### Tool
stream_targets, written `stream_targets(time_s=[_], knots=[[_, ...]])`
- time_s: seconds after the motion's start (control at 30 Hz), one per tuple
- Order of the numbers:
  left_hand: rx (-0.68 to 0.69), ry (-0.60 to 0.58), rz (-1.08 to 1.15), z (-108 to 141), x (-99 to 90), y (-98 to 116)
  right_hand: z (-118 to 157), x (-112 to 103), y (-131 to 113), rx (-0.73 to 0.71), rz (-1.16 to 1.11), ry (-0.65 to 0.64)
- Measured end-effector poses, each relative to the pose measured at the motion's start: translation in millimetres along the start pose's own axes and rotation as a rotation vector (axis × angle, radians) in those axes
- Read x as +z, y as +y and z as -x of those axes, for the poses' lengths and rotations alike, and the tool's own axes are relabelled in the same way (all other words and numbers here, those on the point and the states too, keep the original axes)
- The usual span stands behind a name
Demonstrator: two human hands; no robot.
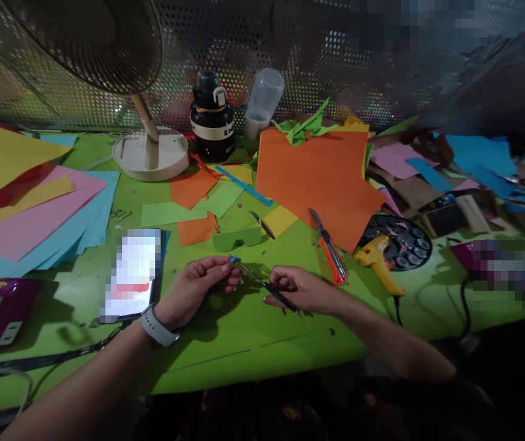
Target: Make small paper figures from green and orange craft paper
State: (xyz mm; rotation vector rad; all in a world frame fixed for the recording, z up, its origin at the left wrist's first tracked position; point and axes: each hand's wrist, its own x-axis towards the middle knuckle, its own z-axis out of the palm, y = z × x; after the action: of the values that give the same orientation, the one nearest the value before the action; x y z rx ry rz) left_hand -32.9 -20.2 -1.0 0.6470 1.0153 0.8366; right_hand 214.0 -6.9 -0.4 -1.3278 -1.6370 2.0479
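Between thumb and index finger, my left hand (204,278) pinches a tiny blue piece (233,259). My right hand (299,288) holds a slim tool with a dark handle (281,298); its thin metal tip reaches left to the blue piece. Whether the tip touches the piece is too small to tell. Just beyond my hands lies a green paper cut-out (237,237) with a notch in its lower edge. Dark tweezers (262,225) rest beside it, near a yellow paper piece (280,220). An orange utility knife (331,254) lies beyond my right hand.
A lit phone (133,275) lies left of my left hand. Farther back stand a fan (152,153), a black bottle (212,122) and a clear bottle (264,101). Orange paper (312,177) lies behind the knife. A yellow glue gun (381,263) rests at right by a black round tray (409,245).
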Motion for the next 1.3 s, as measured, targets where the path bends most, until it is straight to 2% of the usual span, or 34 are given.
stream_targets(time_s=[0.3, 0.77, 1.3], knots=[[0.011, 0.011, -0.002, 0.0, 1.0, 0.9, -1.1, 4.3, -1.5, -0.028, -0.010, 0.034], [0.038, -0.023, -0.033, -0.7, -0.4, 0.6, -2.8, 0.5, 0.7, -0.014, -0.039, -0.006], [0.048, -0.036, 0.001, -1.6, -2.1, 0.7, -2.8, -0.3, -0.5, -0.020, -0.015, 0.020]])
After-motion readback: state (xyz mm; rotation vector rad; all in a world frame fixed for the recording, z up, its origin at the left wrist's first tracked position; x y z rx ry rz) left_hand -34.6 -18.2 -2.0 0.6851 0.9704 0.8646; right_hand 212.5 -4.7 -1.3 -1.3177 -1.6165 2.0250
